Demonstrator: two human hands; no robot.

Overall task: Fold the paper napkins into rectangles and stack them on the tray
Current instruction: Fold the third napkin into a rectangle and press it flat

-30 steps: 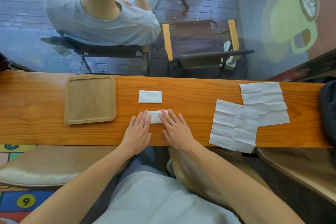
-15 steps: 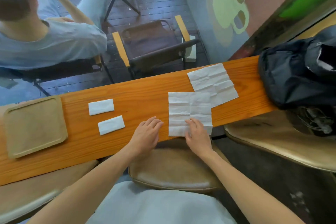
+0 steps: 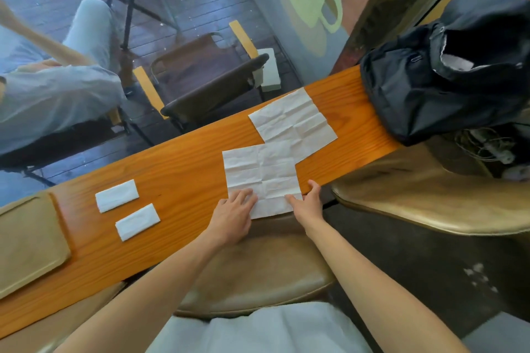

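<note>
On the orange wooden counter [image 3: 183, 169], both hands are down on the near edge of an unfolded napkin [image 3: 261, 172]. Left hand [image 3: 233, 216] lies flat, fingers spread over the napkin's near-left corner, pressing rather than pinching. Right hand [image 3: 308, 203] sits at the near-right corner, fingers loosely apart, thumb up along the napkin's right side; whether it grips the paper, cannot tell. A second unfolded napkin [image 3: 292, 117] lies just beyond the first, its near corner overlapping it. Left of the open napkin, well apart, two folded rectangles: one [image 3: 117, 196] farther back, one [image 3: 137, 222] nearer, side by side, not touching. Farther left again, the tray [image 3: 25, 241], nothing on it. Right of the napkins, a black backpack [image 3: 447, 71] rests on the counter's end
</note>
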